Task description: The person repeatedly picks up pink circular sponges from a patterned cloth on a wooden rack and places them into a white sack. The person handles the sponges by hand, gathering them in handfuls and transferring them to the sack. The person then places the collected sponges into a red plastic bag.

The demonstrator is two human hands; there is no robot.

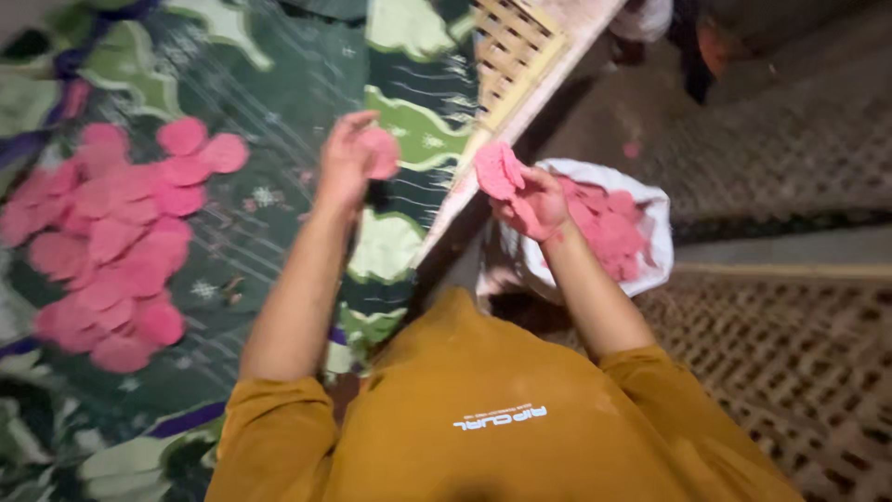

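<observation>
My left hand (346, 160) is raised over the green patterned cloth (279, 84) and holds one round pink disc (379, 153) between its fingers. My right hand (534, 203) grips a small stack of pink discs (497, 170) just above a white sack (650, 200). The sack is open and filled with more pink discs (609, 228). Many pink discs (111, 242) lie spread flat and overlapping on the cloth to the left of my left hand. My mustard-yellow sleeves and shirt fill the lower middle of the view.
The cloth covers a raised platform whose woven lattice edge (511, 46) shows at the top. To the right is a woven mat floor (799, 363) and a dim floor beyond. Someone's feet or dark objects (688, 37) sit at the top right.
</observation>
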